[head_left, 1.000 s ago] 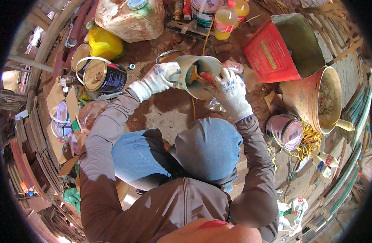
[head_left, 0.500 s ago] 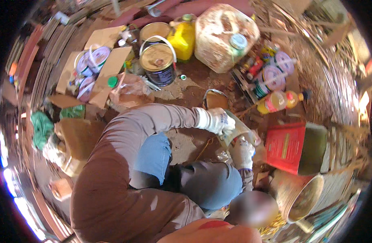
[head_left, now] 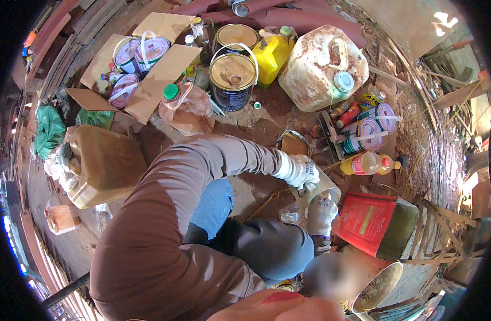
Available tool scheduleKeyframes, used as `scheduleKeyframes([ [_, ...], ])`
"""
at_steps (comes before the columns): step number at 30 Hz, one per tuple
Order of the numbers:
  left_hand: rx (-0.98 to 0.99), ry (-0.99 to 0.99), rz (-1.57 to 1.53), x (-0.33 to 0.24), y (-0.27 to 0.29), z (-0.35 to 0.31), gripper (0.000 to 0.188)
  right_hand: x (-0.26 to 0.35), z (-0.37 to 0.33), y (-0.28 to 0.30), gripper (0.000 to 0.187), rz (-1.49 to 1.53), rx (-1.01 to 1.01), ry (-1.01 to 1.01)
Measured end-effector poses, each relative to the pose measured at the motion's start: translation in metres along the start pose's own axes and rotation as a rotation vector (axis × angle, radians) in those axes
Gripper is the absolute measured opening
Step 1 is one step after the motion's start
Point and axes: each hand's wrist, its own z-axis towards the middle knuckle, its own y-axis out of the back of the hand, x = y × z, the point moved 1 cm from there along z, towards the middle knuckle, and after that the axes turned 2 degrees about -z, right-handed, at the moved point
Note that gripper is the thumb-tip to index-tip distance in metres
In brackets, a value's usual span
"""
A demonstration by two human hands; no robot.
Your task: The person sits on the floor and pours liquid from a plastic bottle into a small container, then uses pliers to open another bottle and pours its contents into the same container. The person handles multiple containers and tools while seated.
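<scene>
My left hand (head_left: 303, 172), in a white knitted glove, is closed at the left side of a pale, translucent plastic container (head_left: 329, 184). Below it, my right hand (head_left: 322, 211), gloved the same way, is closed on the container's lower side. Its fingers are partly hidden. The container leans between both hands, its round opening toward the right. Just beyond my left hand stands an open can (head_left: 294, 143) with something brown in it. A crumpled clear plastic piece (head_left: 290, 214) lies by my knee.
A red metal tin (head_left: 365, 222) lies to the right, above a tipped bucket (head_left: 381, 286). Bottles (head_left: 363, 163) and paint cans (head_left: 363, 135) stand farther back. Large paint buckets (head_left: 233, 75), a yellow jug (head_left: 272, 59) and a dirty white jerrycan (head_left: 320, 69) line the far side. A brown jerrycan (head_left: 109, 160) sits left.
The view has shifted, so the surroundings sit differently. My hands stay on the pale container, which has tilted so that its round opening shows more on the right.
</scene>
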Motion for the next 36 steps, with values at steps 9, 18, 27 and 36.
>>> scheduleKeyframes([
  [9,-0.109,-0.039,-0.028,0.004,-0.001,-0.01,0.021,-0.006,-0.002,0.01,0.024,0.371,0.234,0.005],
  [18,-0.113,-0.139,0.056,0.008,-0.012,-0.001,0.035,-0.005,0.006,0.016,0.024,0.295,0.151,-0.076],
  [27,-0.245,-0.161,0.118,0.007,-0.001,0.004,0.02,-0.015,0.001,0.006,0.026,0.353,0.156,-0.104],
  [36,-0.138,-0.209,0.138,0.01,-0.004,0.007,0.026,-0.033,0.012,-0.019,0.031,0.931,0.291,-0.343],
])
